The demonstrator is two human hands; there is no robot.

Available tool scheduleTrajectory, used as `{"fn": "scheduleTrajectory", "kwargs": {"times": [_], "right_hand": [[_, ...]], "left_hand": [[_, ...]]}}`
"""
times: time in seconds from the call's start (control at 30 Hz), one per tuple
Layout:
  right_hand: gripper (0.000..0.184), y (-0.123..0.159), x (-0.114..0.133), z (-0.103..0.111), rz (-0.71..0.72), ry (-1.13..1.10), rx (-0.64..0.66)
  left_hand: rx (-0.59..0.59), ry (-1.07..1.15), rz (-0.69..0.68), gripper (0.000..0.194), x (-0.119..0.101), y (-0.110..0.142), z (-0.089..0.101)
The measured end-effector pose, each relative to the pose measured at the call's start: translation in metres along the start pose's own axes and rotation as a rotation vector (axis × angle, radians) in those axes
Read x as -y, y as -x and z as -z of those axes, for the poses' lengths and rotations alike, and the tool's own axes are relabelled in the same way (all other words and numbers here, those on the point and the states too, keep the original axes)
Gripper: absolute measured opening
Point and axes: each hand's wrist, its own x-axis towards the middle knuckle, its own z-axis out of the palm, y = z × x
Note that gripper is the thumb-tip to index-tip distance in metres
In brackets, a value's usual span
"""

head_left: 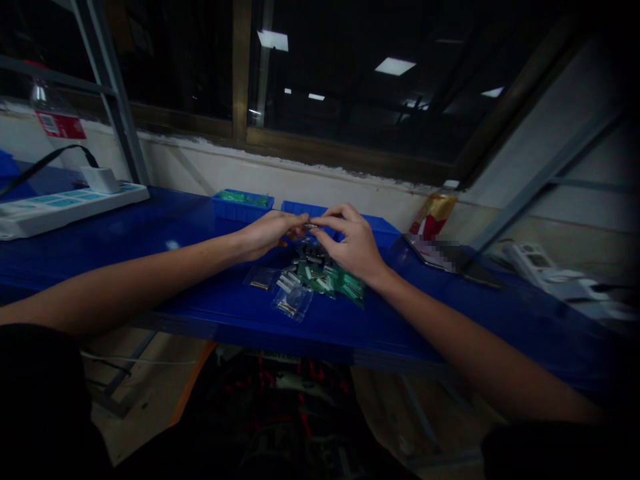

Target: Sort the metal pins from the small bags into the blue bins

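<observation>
My left hand (273,233) and my right hand (351,241) meet above the blue table, fingertips pinched together. Between them is a small, thin, light piece (310,226), too small to name. Just below my hands lies a pile of small silvery and dark cylinders (313,257) on green plastic bags (349,285). Nearer to me rest a clear bag with thin metal pins (293,303) and, to its left, another small clear bag (261,279). Some white cylinders (287,280) lie beside them.
At the back stand a blue bin with green bags (243,208) and another blue bin (383,230). A power strip (75,208) and a bottle (60,123) are on the left. On the right are a phone-like dark slab (480,268), a red-and-yellow packet (434,215) and another power strip (535,260).
</observation>
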Motion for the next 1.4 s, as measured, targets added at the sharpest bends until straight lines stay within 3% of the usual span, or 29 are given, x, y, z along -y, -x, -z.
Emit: {"fn": "scheduleTrajectory", "kwargs": {"times": [0.1,0.2,0.3,0.47,0.57,0.67,0.87,0.97,1.07,1.2,1.4], "right_hand": [[0.022,0.001,0.002,0.000,0.033,0.030,0.013],[0.029,0.002,0.003,-0.002,-0.016,0.007,-0.008],[0.026,0.000,0.002,-0.004,-0.182,-0.160,0.048],[0.060,-0.001,0.003,-0.007,-0.580,-0.695,0.238],[0.046,-0.002,0.005,-0.008,-0.644,-0.811,0.184],[0.025,-0.002,0.003,-0.010,-0.623,-0.765,0.099],[0.017,0.000,-0.005,-0.011,-0.317,-0.395,-0.023],[0.020,0.001,-0.003,-0.007,-0.137,-0.173,-0.017],[0.023,0.002,0.000,-0.004,-0.027,-0.093,0.020],[0.024,0.003,0.002,-0.004,-0.021,-0.079,0.016],[0.020,0.001,0.000,-0.007,-0.222,-0.183,-0.004]], "left_hand": [[-0.045,0.053,0.009,0.018,-0.001,0.000,-0.001],[-0.208,-0.016,-0.010,0.014,0.000,-0.002,0.001],[-0.319,-0.123,-0.181,0.008,0.003,-0.006,0.006],[-0.217,-0.336,-0.493,0.008,0.005,-0.003,0.005],[-0.166,-0.478,-0.585,0.014,0.002,0.002,0.001],[-0.150,-0.550,-0.613,0.019,0.002,0.004,-0.001],[-0.141,-0.487,-0.372,0.022,0.004,0.000,0.000],[-0.117,-0.309,-0.213,0.026,0.004,-0.001,-0.001],[-0.063,-0.102,-0.041,0.032,0.003,-0.003,-0.001],[-0.001,0.110,0.089,0.022,-0.002,-0.003,0.000],[-0.106,0.241,0.103,0.021,-0.007,-0.001,-0.002]]}}
